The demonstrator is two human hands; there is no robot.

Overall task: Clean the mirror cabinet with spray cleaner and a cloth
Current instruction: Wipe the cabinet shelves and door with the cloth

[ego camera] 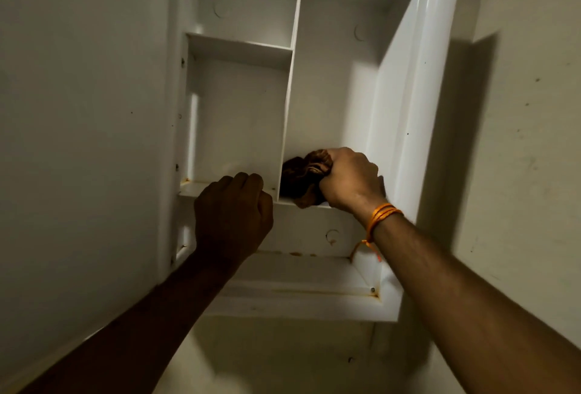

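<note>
Mirror cabinet (317,85), white and hung on a pale wall (78,110), fills the middle of the view, seen from below with its inside open. An upright divider (290,88) splits it into a left side with a shelf (240,46) and a taller right compartment; a wide lower ledge (301,291) with rusty stains runs beneath. At its right edge stands the open door (405,104), turned edge-on, so its mirror face cannot be seen. The left hand (232,220), curled into a loose fist, rests at the front edge of the left compartment's floor; whether it grips anything cannot be told. The right hand (349,179), with an orange thread band (382,216) round the wrist, is closed around a bunched dark brown cloth (300,178), pressed onto the floor of the right compartment against the divider.
</note>
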